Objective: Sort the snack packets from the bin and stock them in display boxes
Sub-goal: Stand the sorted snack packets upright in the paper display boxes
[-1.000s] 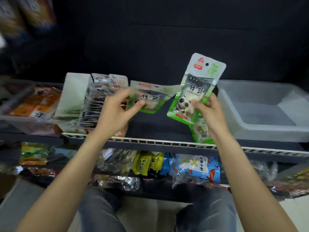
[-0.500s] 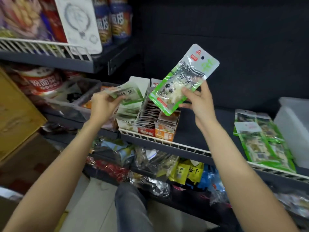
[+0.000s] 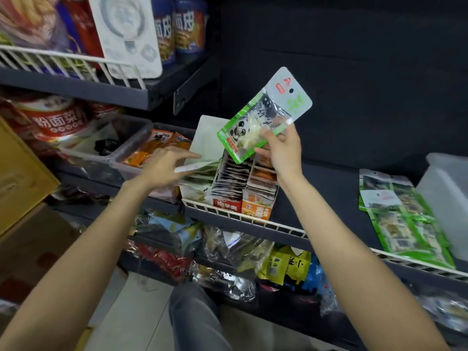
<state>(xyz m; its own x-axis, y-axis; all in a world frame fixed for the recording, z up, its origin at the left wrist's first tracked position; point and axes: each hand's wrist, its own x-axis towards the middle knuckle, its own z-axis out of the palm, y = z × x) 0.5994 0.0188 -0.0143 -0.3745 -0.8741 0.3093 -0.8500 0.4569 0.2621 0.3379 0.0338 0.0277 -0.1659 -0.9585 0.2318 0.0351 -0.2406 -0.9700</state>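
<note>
We see the right hand (image 3: pixel 282 150) raised just right of the frame's centre, fingers and thumb pinching the lower edge of a green panda packet (image 3: pixel 263 115), which tilts up toward the upper right with its pale hang tab topmost. The packet hangs in the air above the display box (image 3: pixel 229 188), not touching it. That box sits at centre frame on the dark middle shelf (image 3: pixel 324 198), against the white wire rail (image 3: pixel 253 220); its compartments hold upright rows of small packets, and its white flap stands up behind. The left hand (image 3: pixel 167 165), left of centre, reaches toward the box's left compartment with fingers stretched nearly flat; a second green packet (image 3: pixel 200 169) lies under the fingertips, partly down among the others there. We cannot tell whether the fingers are pinching it or only pressing on it. At the right edge of the frame a loose pile of green packets (image 3: pixel 405 219) lies flat on the same shelf, just beside a translucent plastic bin (image 3: pixel 445 196). Left of the display box, a clear tray (image 3: pixel 131 145) holds orange packets (image 3: pixel 154 148). Upper left, a wire-fronted upper shelf (image 3: pixel 76 82) carries cups and bags. Along the bottom, a lower shelf shows assorted bagged snacks (image 3: pixel 286 264), yellow, blue and red.
</note>
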